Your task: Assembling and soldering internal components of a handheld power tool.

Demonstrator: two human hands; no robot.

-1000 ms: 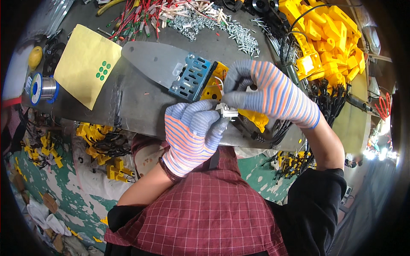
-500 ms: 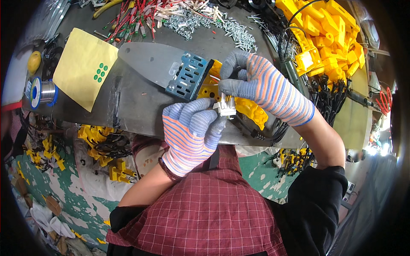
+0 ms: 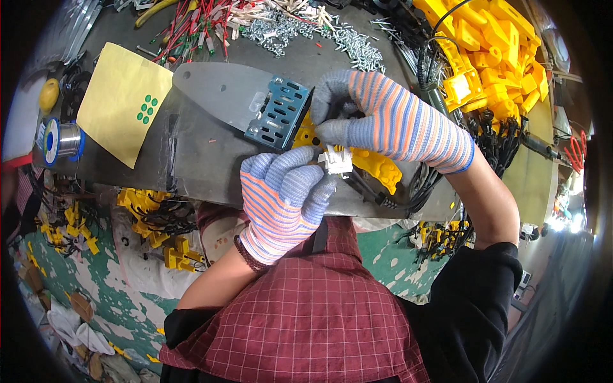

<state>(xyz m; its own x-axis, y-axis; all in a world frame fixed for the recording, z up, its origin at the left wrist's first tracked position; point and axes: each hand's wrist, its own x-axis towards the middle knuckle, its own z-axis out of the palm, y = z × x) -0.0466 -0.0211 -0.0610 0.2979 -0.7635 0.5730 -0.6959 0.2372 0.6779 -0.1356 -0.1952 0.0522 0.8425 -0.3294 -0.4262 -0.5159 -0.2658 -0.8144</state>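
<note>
White connector (image 3: 335, 159) pinched in left hand (image 3: 284, 198), right hand (image 3: 377, 118) now pressing nearer yellow housing (image 3: 377, 165)

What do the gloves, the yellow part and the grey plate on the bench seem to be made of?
Left hand and right hand wear knitted fabric gloves: striped, ribbed yarn, grey-coated fingers. The yellow part looks like moulded plastic: bright, matte, with holes. The grey plate is probably sheet metal: flat, dull sheen, drilled hole.
</note>
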